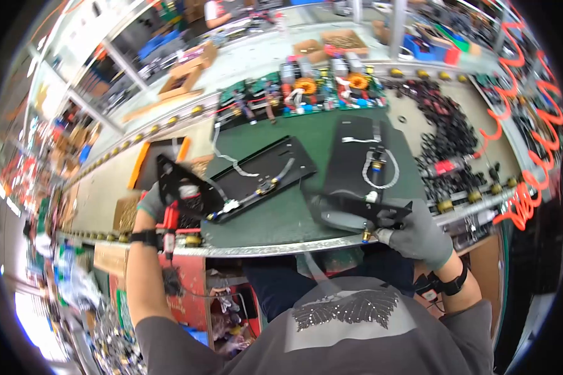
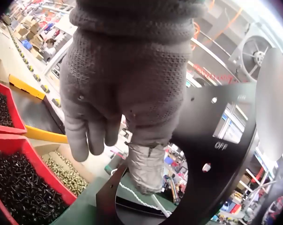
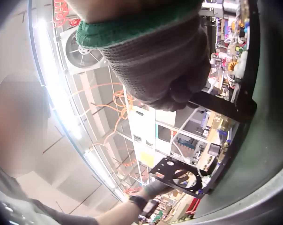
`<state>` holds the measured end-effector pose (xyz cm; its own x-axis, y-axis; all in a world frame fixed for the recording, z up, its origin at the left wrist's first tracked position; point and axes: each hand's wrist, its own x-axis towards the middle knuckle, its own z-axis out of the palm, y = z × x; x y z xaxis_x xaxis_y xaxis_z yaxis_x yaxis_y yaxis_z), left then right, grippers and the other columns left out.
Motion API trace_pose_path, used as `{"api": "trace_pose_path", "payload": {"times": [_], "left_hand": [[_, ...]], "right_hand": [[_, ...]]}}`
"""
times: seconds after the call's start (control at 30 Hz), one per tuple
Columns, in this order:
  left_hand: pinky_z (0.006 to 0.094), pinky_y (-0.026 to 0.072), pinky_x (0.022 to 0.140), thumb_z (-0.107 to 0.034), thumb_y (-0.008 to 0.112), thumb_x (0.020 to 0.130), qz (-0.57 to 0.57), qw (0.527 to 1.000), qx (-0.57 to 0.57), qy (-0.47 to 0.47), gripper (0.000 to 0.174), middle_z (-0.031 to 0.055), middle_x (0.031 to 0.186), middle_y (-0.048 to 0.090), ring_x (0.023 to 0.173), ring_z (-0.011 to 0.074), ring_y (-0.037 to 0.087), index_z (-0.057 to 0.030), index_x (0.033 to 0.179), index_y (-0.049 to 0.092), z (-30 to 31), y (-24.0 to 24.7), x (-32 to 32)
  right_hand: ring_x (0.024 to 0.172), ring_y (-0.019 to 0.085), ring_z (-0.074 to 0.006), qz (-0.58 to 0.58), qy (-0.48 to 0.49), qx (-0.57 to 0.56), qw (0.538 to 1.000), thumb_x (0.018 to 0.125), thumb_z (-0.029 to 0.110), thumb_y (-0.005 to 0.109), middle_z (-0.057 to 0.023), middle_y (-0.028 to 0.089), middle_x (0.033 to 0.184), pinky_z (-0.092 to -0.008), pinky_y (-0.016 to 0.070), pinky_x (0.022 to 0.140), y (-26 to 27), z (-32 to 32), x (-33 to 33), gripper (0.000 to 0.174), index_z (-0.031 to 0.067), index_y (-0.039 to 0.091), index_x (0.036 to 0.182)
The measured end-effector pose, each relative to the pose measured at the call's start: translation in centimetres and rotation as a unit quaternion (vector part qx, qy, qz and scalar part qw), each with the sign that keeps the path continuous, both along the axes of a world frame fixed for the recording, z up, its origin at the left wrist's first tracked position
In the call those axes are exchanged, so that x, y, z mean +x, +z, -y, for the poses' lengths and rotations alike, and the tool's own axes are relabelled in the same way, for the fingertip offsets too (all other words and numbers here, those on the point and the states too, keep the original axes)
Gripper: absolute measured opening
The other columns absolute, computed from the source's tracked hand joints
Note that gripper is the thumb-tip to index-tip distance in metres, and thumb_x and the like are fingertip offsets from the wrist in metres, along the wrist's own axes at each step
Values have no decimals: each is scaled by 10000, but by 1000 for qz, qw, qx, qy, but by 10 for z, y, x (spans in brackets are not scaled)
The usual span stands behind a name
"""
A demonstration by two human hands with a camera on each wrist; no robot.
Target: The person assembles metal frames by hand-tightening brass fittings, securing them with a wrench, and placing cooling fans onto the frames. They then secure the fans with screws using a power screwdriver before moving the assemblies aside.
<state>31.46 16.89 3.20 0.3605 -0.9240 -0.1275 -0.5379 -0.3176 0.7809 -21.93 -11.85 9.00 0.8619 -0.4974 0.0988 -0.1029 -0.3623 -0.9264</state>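
My left hand [image 1: 151,201], in a grey glove, holds the edge of a black metal end plate [image 1: 167,174] raised at the left. The plate has a large round hole and an OFF marking, seen in the left wrist view, where a taped digit [image 2: 146,168] lies over the hole. Behind the plate lies a long black metal tray [image 1: 244,178] with wires and connectors. At the right, my gloved right hand [image 1: 422,234] grips the end of another black plate [image 1: 341,206], blurred and tilted up. It adjoins a flat black panel [image 1: 347,153] carrying a looped white cable [image 1: 366,175].
Circuit boards [image 1: 306,94] with copper coils line the back of the green mat [image 1: 263,231]. Heaped black parts [image 1: 441,125] and a red-banded tool [image 1: 447,166] lie right. Red bins [image 2: 19,183] of screws stand left. Orange coiled hoses [image 1: 538,156] hang at the right.
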Motion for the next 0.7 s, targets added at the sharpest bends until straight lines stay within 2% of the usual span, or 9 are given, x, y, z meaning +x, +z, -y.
{"api": "trace_pose_path", "payload": {"times": [0.07,0.13,0.2,0.27,0.33,0.47,0.5,0.6,0.7], "left_hand": [[315,503,942,-113,692,879,-266,957,-76,83,317,60,1132,638,1028,157,591,-56,1178,603,20,33,-44],[300,501,847,-141,754,800,7,998,-27,-60,278,23,996,620,922,147,576,-64,1017,599,25,56,-59],[307,498,714,-161,859,692,90,988,2,-123,344,25,904,630,815,156,596,-74,907,605,18,64,-85],[300,493,692,-88,845,691,117,978,32,-167,299,39,813,602,759,149,578,-77,838,584,4,50,-105],[295,480,667,-15,813,703,-7,999,-18,-33,283,35,762,570,723,145,556,-74,794,553,-2,39,-143],[284,488,643,-20,856,654,-35,996,-62,50,354,24,805,591,739,126,567,-79,785,532,12,30,-204],[281,476,653,4,858,642,21,994,-109,8,355,18,802,587,750,129,562,-60,785,540,31,31,-228],[285,451,651,-82,890,678,67,988,-95,105,323,27,808,606,734,135,541,-46,819,602,61,20,-273],[192,388,473,-25,768,798,-43,971,-188,141,198,-16,779,545,531,61,478,-26,923,615,92,-20,-281]], "right_hand": [[751,646,-166,-29,48,-89,994,743,-89,680,-71,676,809,-302,506,675,-24,22,-26,225,23,678,938],[770,648,-164,-24,33,-14,999,723,-89,714,-63,685,824,-300,512,700,-42,34,-45,252,24,682,946],[774,645,-161,-12,4,69,998,718,-79,724,-60,686,827,-302,514,715,-45,41,-54,254,21,685,948],[792,640,-157,-17,23,-19,999,714,-79,716,-67,680,843,-304,513,728,-46,47,-54,290,15,677,986],[795,624,-147,63,-28,-23,997,717,-67,721,-66,666,851,-301,513,728,-52,41,-41,328,5,658,1031],[810,585,-134,-4,-63,-9,998,699,-33,704,-97,627,814,-322,501,733,-54,62,-23,329,-19,633,1020],[806,612,-169,-44,-55,-126,990,692,10,717,-120,637,827,-347,508,743,-55,73,-27,314,-14,636,995],[847,659,-272,-54,-55,-139,987,721,116,782,-159,675,916,-400,523,768,-49,80,-33,367,1,649,1044],[889,666,-290,-21,-145,-142,979,760,131,735,-168,659,934,-423,525,795,-60,78,-47,399,16,603,1118]]}}
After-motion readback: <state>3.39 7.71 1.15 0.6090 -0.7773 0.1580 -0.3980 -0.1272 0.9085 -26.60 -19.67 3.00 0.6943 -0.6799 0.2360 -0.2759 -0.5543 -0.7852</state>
